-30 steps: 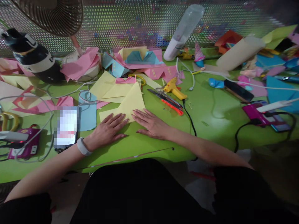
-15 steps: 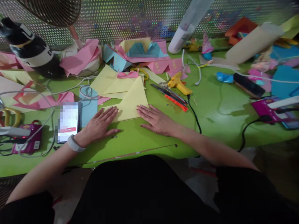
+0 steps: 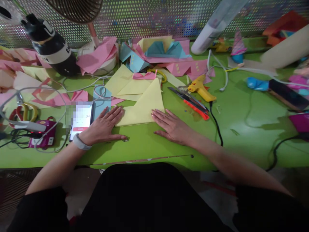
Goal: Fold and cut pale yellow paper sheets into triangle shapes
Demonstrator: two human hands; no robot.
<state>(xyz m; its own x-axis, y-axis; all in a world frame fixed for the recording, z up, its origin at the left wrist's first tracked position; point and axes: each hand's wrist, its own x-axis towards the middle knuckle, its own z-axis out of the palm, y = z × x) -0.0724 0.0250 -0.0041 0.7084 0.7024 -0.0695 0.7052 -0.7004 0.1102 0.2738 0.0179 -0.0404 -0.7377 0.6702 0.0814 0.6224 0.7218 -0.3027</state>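
A folded sheet of yellow paper [image 3: 146,108] lies on the green table before me, its pointed flap rising away from my body. My left hand [image 3: 106,125] lies flat with fingers spread, the fingertips on the paper's left end and the thumb on the table. Opposite it, my right hand [image 3: 170,126] rests flat and open on the paper's right end. Beyond the sheet are more yellow papers [image 3: 123,79] and a folded pink piece [image 3: 145,75]. A phone [image 3: 81,119] with a lit screen sits just left of my left hand.
Right of the paper lie a yellow glue gun [image 3: 201,88], a red-orange cutter [image 3: 196,109] and cords. A dark bottle [image 3: 53,48], a fan [image 3: 77,9] and folded paper houses [image 3: 159,53] stand at the back. Scissors [image 3: 30,111] and a purple power socket [image 3: 43,138] are at left.
The whole view has shifted, so things appear farther right. Both hands stay flat on the yellow paper; the left thumb looks stretched a little farther out.
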